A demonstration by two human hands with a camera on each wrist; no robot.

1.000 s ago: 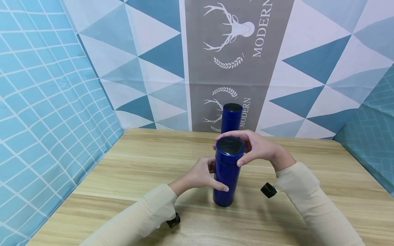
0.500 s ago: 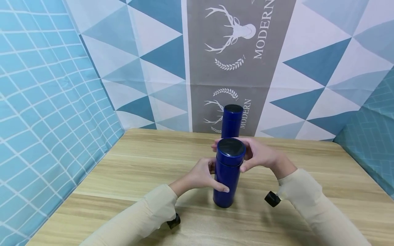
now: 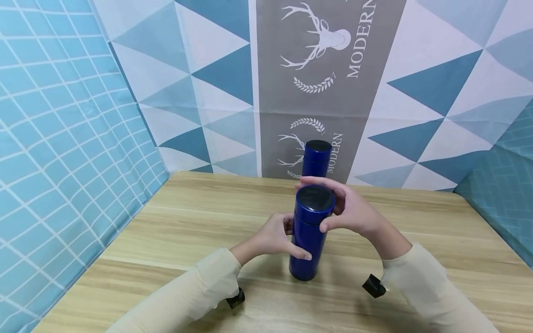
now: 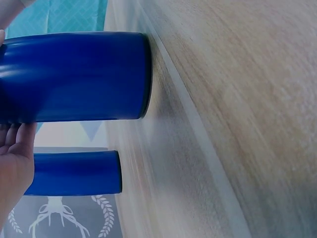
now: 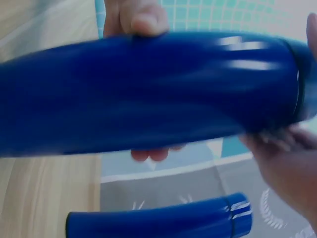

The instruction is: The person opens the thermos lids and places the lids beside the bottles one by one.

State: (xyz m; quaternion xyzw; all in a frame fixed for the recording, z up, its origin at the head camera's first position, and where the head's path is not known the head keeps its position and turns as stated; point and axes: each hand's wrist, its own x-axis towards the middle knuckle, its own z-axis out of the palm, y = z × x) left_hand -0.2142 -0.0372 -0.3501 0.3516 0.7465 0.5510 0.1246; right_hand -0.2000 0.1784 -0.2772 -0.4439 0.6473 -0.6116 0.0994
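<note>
Along the back, from 10 to 2 o'clock, hangs a backdrop (image 3: 225, 92) of blue, grey and white triangles, with a grey band at 12 bearing stag heads, leaf sprays and the word MODERN. A light-blue grid-patterned cloth (image 3: 62, 138) fills the 9 o'clock side. Below spreads the wood-grain surface (image 3: 200, 203), and at 3 o'clock hangs a teal cloth (image 3: 499, 175). Two cream sleeves reach in, the left sleeve (image 3: 183, 291) from 7 o'clock and the right sleeve (image 3: 433, 286) from 5.

At 5 o'clock from the middle of the head view, the near blue flask (image 3: 309, 245) is upright, base down; whether the base touches the surface I cannot tell for certain. Beyond it, toward 12, the matching far flask (image 3: 315, 165) stands close to the backdrop, partly hidden.

On the near flask's 9 o'clock side, the left hand (image 3: 274, 237) grasps the body, thumb across the front. From 2 o'clock, the right hand (image 3: 354, 208) has its grip curled about the black-topped cap (image 3: 314, 210), thumb by the seam. Smallest are the black blocks at the wrists, one (image 3: 236, 298) at 7 o'clock, another (image 3: 374, 286) at 4.
</note>
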